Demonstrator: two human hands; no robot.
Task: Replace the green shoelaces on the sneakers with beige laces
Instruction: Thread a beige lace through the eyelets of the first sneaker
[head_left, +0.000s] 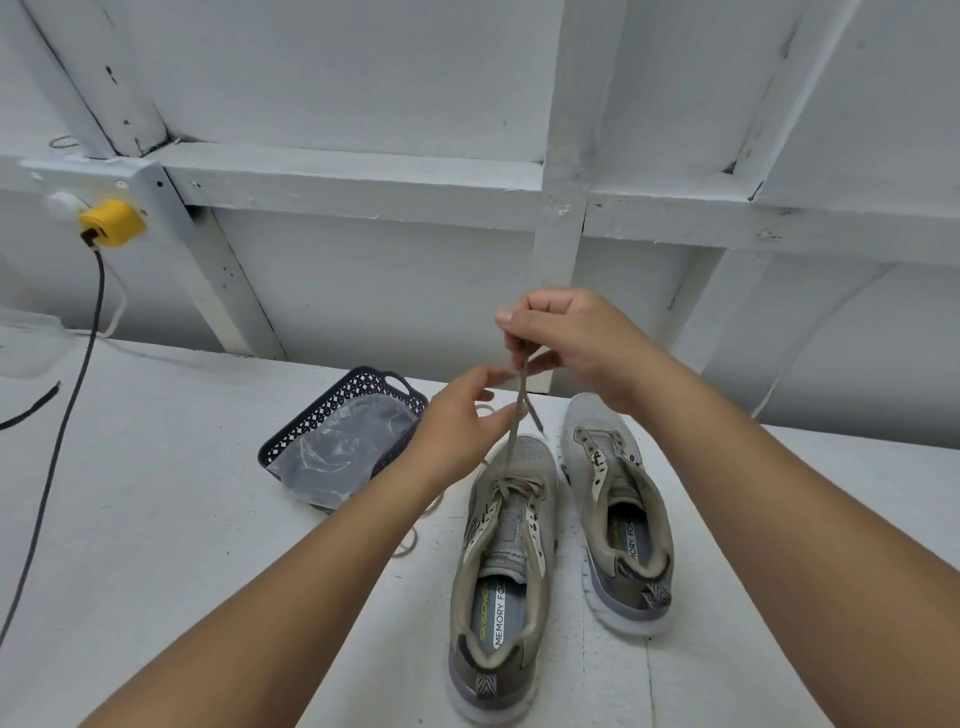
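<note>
White-painted boards and framing fill the upper half of the head view, and below them a white counter (156, 493) carries everything I am working with. At centre bottom stands the left sneaker (501, 577), toe pointing up the frame, with the right sneaker (618, 519) just beside it to the right.

My right hand (566, 332) sits raised at centre frame, fingers curled and pinching both ends of the beige lace (511, 441) together, drawing them up taut from the left sneaker. My left hand (457, 421) is just below and to the left, fingers loosely bent with the tips at the lace strands; whether it truly grips them I cannot tell.

As I judge it, the beige lace has only its lowest crossings threaded near the toe; the upper eyelets on that shoe look bare. The right sneaker has no lace at all, its eyelets bare. No green laces show anywhere, so removal seems done, and most of the threading is left. A loose pale lace (410, 540) lies on the counter beside my left forearm.

Left of centre, a dark basket (291, 441) holds a clear plastic bag (343, 452). At upper left, a yellow plug (111, 223) sits in a wall socket, its dark cable (67, 415) trailing down.
</note>
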